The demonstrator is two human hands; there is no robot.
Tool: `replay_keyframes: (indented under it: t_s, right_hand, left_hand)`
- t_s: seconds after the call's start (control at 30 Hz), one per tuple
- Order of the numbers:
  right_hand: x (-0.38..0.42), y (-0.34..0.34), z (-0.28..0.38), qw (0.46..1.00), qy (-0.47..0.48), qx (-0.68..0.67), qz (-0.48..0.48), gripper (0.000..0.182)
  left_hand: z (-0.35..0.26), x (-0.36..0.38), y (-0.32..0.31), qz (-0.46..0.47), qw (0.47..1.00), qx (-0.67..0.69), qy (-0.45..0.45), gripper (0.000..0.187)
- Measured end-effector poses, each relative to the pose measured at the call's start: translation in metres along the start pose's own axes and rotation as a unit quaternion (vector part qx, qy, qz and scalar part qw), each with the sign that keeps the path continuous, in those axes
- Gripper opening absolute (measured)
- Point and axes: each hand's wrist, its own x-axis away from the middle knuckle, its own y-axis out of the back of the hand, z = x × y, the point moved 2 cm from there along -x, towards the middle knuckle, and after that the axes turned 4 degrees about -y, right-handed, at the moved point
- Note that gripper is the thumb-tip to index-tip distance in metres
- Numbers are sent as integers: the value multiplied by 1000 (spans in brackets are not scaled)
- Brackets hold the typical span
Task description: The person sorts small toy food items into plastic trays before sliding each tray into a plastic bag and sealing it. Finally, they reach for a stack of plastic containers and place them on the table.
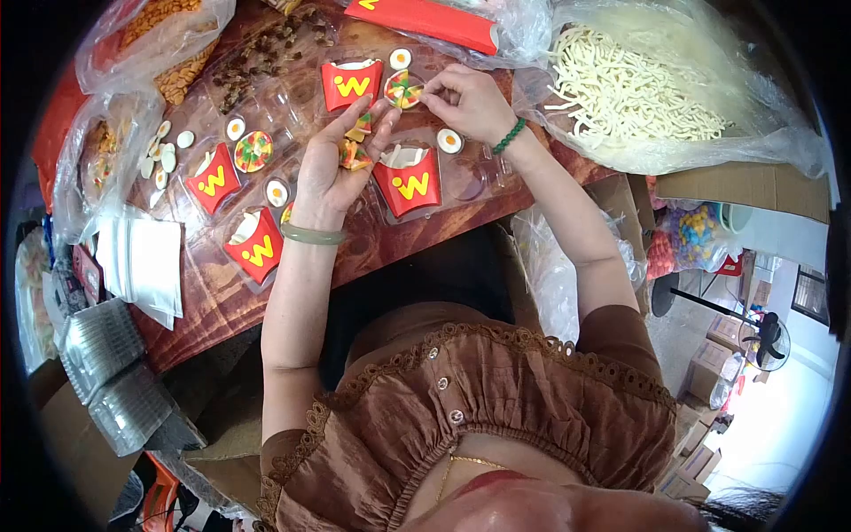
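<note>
My left hand (pixel 330 168), with a pale green bangle at the wrist, lies palm up over a clear tray and cradles a few small pizza-slice pieces (pixel 355 152). My right hand (pixel 465 102), with a green bead bracelet, pinches a piece at the edge of a round pizza disc (pixel 402 89) sitting in the tray. Beside the hands stand red fry boxes with a yellow W, one (pixel 352 83) above and one (pixel 409 183) below. Fried-egg pieces (pixel 449 141) (pixel 401 58) lie in tray pockets.
More filled trays with fry boxes (pixel 214 181) (pixel 256 247), a pizza disc (pixel 253 151) and eggs sit to the left. A bag of white noodle strands (pixel 629 89) lies at right, brown bits (pixel 275 44) at top. Stacked clear trays (pixel 106 355) and white sheets (pixel 146 262) lie at left.
</note>
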Motion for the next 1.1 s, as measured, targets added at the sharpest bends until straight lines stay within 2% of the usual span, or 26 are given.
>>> replay_keyframes:
  t_s: [0.03, 0.17, 0.27, 0.37, 0.43, 0.57, 0.63, 0.67, 0.73, 0.77, 0.87, 0.97, 1.03, 1.1]
  right_hand:
    - [1, 2, 1, 999, 3, -31, -14, 16]
    - [-6, 3, -3, 999, 24, -18, -25, 16]
    - [-9, -4, -10, 999, -15, -42, 12, 19]
    - [-12, -7, -12, 999, -10, 3, 32, 19]
    - [-13, -7, -6, 993, 50, 107, 28, 19]
    - [-24, -2, -3, 983, 72, 152, 72, 20]
    - [-29, -1, -7, 994, -4, 4, 109, 18]
    - [-30, -2, -11, 994, -2, 4, 110, 18]
    - [-29, -3, -20, 977, -92, -174, 80, 18]
    - [-29, -3, -24, 977, -93, -174, 80, 18]
    - [-27, -2, -28, 976, -114, -160, 97, 19]
    - [-28, -5, -21, 988, -80, -101, 79, 17]
    - [-28, -2, -6, 994, -15, 17, 102, 16]
    - [-26, -10, -9, 994, 17, 60, 86, 16]
  left_hand:
    - [0, -1, 1, 0, 1000, 1, 1, 35]
    - [-2, -6, 2, -6, 1000, 0, 4, 36]
    - [-1, -7, 1, -11, 1000, 5, 7, 35]
    - [-2, -7, 2, -12, 1000, 9, 6, 35]
    - [-3, -8, 4, -9, 1000, 9, 5, 35]
    - [-2, -8, 4, -8, 1000, 3, 5, 34]
    - [-3, -7, 4, -7, 1000, 5, 2, 34]
    - [-4, -6, 3, -7, 1000, 6, 1, 34]
    - [-5, -5, 3, -7, 1000, 9, -1, 34]
    - [-5, -6, 4, -6, 1000, 9, -3, 34]
    - [-5, -7, 5, -2, 1000, 8, -3, 34]
    - [-5, -7, 4, -2, 1000, 9, -4, 34]
    - [-5, -7, 4, -4, 1000, 11, -4, 34]
    - [-5, -7, 3, -16, 1000, 11, -3, 34]
